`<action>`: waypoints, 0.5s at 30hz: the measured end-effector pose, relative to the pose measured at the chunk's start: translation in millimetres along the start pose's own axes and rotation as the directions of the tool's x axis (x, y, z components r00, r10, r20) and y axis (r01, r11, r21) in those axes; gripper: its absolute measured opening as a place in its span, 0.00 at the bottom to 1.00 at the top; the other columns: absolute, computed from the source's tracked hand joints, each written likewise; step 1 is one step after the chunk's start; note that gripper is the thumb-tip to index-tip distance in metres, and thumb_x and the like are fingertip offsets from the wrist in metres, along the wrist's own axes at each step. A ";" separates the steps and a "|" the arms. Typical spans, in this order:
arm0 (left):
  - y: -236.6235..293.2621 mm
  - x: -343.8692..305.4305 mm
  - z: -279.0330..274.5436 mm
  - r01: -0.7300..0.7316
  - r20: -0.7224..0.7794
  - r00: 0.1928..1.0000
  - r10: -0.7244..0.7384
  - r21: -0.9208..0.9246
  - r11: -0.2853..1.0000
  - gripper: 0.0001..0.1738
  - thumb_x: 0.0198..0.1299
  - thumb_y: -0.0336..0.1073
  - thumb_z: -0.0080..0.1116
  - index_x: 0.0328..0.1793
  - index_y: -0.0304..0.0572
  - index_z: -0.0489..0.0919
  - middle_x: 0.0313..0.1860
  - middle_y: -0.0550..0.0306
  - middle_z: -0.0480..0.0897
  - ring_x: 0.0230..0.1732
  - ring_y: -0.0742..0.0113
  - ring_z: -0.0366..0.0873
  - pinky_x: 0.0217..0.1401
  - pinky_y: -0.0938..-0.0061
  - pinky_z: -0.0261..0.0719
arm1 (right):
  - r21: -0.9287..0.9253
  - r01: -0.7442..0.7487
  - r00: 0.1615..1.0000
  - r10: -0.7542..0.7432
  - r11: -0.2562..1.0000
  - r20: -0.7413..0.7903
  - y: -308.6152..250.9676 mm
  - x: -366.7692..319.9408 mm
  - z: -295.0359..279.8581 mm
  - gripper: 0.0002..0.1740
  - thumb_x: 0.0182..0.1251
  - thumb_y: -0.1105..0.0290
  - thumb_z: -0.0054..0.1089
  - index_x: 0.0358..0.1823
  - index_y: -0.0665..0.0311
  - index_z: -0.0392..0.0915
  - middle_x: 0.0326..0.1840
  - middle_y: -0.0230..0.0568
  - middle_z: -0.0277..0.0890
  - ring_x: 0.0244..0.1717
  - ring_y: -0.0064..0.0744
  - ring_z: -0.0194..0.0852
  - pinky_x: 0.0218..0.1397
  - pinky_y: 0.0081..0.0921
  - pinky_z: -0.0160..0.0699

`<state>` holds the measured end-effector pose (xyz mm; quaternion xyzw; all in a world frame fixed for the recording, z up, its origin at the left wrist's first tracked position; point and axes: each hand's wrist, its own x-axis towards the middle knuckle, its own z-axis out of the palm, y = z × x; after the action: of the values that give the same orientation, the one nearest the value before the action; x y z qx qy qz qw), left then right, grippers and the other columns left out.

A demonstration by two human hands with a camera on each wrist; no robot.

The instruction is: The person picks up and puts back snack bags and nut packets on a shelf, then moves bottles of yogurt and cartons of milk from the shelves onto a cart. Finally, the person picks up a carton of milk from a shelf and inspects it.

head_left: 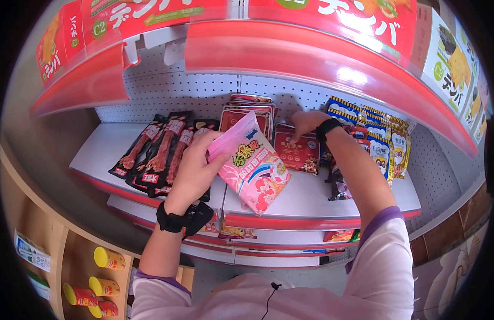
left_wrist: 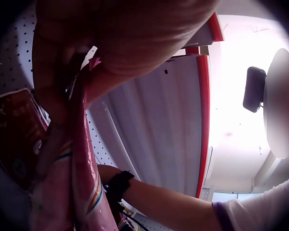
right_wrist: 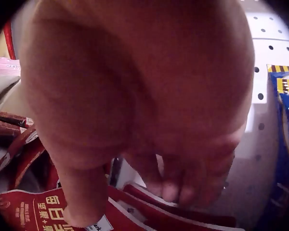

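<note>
My left hand (head_left: 195, 166) grips a pink snack bag (head_left: 257, 178) by its upper left edge, thumb across the front. The bag is tilted above the shelf, its printed front facing up. In the left wrist view its pink wrapper (left_wrist: 89, 159) hangs below the fingers. My right hand (head_left: 309, 122) is at the top edge of a red nut packet (head_left: 296, 152) on the shelf. The right wrist view has the thumb on the front of this packet (right_wrist: 33, 204) and the fingers behind its upper edge, where more red packets stand.
Black packs of dried meat (head_left: 167, 144) lie left, and another stack of red packets (head_left: 241, 120) stands behind the pink bag. Blue and yellow snack bags (head_left: 379, 152) are on the right. Overhead, a red-edged shelf (head_left: 311, 50) holds red boxes. Yellow-lidded cans (head_left: 108, 258) stand lower left.
</note>
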<state>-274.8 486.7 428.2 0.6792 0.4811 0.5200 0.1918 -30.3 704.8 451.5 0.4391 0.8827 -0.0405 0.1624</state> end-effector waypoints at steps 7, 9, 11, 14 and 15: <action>-3.8 -0.4 -0.5 -0.029 -0.001 1.000 0.029 -0.009 1.000 0.16 0.54 0.29 0.59 0.49 0.35 0.74 0.41 0.49 0.77 0.40 0.61 0.75 0.44 0.73 0.72 | 0.080 0.004 0.999 0.000 0.997 -0.048 9.0 7.5 9.1 0.42 0.35 0.44 0.74 0.47 0.69 0.77 0.44 0.50 0.79 0.46 0.44 0.77 0.49 0.35 0.72; -2.9 -0.5 -0.4 -0.017 0.000 1.000 0.017 -0.017 1.000 0.16 0.54 0.29 0.59 0.49 0.34 0.74 0.41 0.50 0.77 0.40 0.62 0.76 0.44 0.73 0.72 | 0.087 -0.019 1.000 0.019 0.996 -0.005 9.5 7.5 8.1 0.42 0.35 0.43 0.73 0.47 0.69 0.77 0.44 0.50 0.79 0.45 0.44 0.77 0.48 0.35 0.72; -2.9 -0.3 -0.4 -0.024 0.000 1.000 0.024 -0.021 0.999 0.16 0.54 0.29 0.59 0.49 0.34 0.74 0.41 0.50 0.77 0.40 0.62 0.76 0.44 0.73 0.72 | 0.092 -0.040 0.999 0.037 0.995 0.032 9.9 7.1 6.4 0.43 0.34 0.43 0.73 0.48 0.69 0.77 0.43 0.50 0.79 0.45 0.43 0.77 0.48 0.35 0.72; -5.4 0.1 -0.7 -0.023 0.008 1.000 0.024 -0.034 0.999 0.16 0.54 0.29 0.59 0.49 0.34 0.74 0.40 0.50 0.77 0.40 0.62 0.76 0.44 0.73 0.72 | 0.121 -0.041 0.999 0.039 0.992 0.017 10.5 6.6 6.7 0.41 0.36 0.45 0.74 0.47 0.69 0.77 0.44 0.50 0.79 0.45 0.44 0.77 0.48 0.35 0.72; -6.9 0.3 -0.6 -0.014 0.016 1.000 0.015 -0.046 0.999 0.16 0.54 0.29 0.59 0.49 0.34 0.74 0.40 0.50 0.77 0.40 0.62 0.76 0.44 0.73 0.72 | 0.135 -0.046 0.999 0.042 0.990 0.033 11.3 8.6 7.1 0.40 0.37 0.46 0.74 0.48 0.69 0.77 0.44 0.50 0.79 0.46 0.44 0.77 0.48 0.34 0.72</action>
<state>-278.5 490.0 423.4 0.6824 0.4626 0.5266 0.2076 -24.5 716.8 442.9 0.4678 0.8655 -0.1033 0.1464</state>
